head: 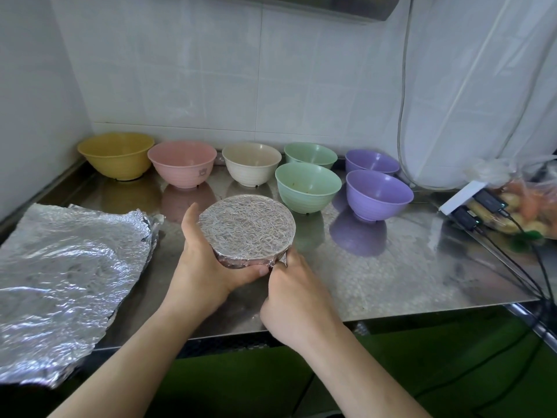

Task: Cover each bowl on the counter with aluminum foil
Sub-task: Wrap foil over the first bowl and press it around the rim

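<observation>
While the foil-covered bowl [246,228] is sitting near the worktop's [391,276] front edge, roughly midway along it, both hands are closing on it: the left hand [205,260] is cupping its left wall, fingers curled beneath, and the right hand [297,292] is pinching the foil skirt at its near right side. Round, the bowl has no long axis. Seven uncovered bowls are waiting behind, nearer the back edge: yellow bowl [116,153], pink bowl [182,162], cream bowl [251,162], two green bowls [307,185] and two purple bowls [378,193]. The front green one is standing closest, probably the likeliest obstruction. Loose foil sheets [66,267] are lying at the front left corner, nearer the left hand.
</observation>
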Demonstrator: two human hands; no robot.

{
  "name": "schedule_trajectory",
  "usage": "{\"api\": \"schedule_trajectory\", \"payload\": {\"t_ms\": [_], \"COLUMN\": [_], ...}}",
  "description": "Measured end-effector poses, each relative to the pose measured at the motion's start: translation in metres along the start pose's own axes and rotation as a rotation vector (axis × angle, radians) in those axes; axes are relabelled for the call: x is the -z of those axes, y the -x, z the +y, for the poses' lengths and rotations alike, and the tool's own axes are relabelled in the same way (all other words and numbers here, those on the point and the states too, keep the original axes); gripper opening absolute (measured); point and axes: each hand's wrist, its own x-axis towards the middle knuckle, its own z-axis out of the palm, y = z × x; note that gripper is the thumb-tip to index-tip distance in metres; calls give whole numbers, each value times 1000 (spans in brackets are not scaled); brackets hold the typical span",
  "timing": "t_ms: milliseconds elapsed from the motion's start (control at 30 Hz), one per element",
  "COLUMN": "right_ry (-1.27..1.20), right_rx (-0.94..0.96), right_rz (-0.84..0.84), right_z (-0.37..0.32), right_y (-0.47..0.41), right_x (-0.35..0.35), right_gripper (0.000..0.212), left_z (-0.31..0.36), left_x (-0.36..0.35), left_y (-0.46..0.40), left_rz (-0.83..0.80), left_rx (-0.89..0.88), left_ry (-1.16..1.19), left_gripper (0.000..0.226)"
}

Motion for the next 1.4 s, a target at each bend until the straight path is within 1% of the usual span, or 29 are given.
{"api": "schedule_trajectory", "payload": {"t_ms": [67, 100, 167, 233, 267, 300, 333, 367, 400, 433, 467, 500, 600, 700, 767, 833, 867, 900, 933, 1000, 1100, 1167, 1200, 1300, 1400], "right_ry": [-3, -6, -16, -66, -135, -251, -409, -609, -812, -1002, -1154, -1267, -1493, -1666, -1684, -1641, -1591, -1512, -1394, -1161, -1022, -959, -913, -818, -752], "right_rx": [18, 24, -6, -122, -183, -231, -267, -288, -290, -275, -263, -251, -239, -298, -325, -351, -361, -359, -362, -325, -166, -91, -78, -99, -143], "right_rz": [-11, -17, 7, 150, 261, 359, 417, 427, 393, 341, 304, 281, 264, 293, 308, 350, 379, 400, 403, 345, 143, 23, -3, 28, 94], "right_z": [2, 5, 11, 25, 34, 43, 49, 54, 56, 55, 51, 48, 30, 18, 16, 23, 29, 37, 46, 61, 69, 68, 67, 62, 59], "right_y": [1, 1, -2, -13, -20, -29, -38, -48, -57, -66, -72, -78, -80, -76, -73, -70, -68, -65, -61, -53, -45, -43, -43, -44, -46], "right_x": [6, 8, 13, 14, 14, 12, 12, 9, 6, 2, -2, -7, -14, -21, -22, -21, -20, -18, -19, -18, -16, -14, -13, -11, -14], "right_gripper": [54, 51, 37, 23, 22, 24, 24, 22, 20, 25, 36, 44, 39, 47, 47, 41, 38, 41, 48, 60, 68, 72, 71, 58, 46], "left_z": [-1, -1, -1, -2, -2, -2, -3, -3, -3, -4, -5, -5, -9, -11, -10, -8, -7, -6, -5, -3, 10, 25, 33, 53, 62], "left_x": [1, 1, 2, 4, 5, 6, 7, 7, 8, 8, 9, 9, 10, 10, 11, 14, 16, 18, 20, 23, 23, 19, 17, 9, -1], "left_y": [-1, -2, -4, -6, -6, -7, -7, -8, -9, -10, -12, -13, -17, -18, -18, -18, -17, -16, -15, -15, -16, -17, -18, -29, -44], "left_rz": [0, -3, -14, -27, -35, -46, -56, -67, -77, -90, -104, -120, -161, -175, -181, -202, -220, -241, -255, -250, -180, -143, -131, -138, -238], "left_rx": [2, 7, 21, 29, 31, 33, 37, 39, 39, 39, 43, 48, 56, 73, 79, 87, 92, 94, 95, 91, 91, 67, 49, -16, -5], "left_ry": [-9, -7, 3, 14, 20, 26, 31, 35, 38, 39, 42, 46, 46, 50, 60, 67, 68, 69, 67, 49, -5, -83, -139, -395, -613], "left_gripper": [155, 155, 156, 156, 155, 155, 155, 155, 155, 154, 153, 153, 154, 154, 153, 154, 156, 159, 162, 168, 163, 156, 153, 146, 153]}}
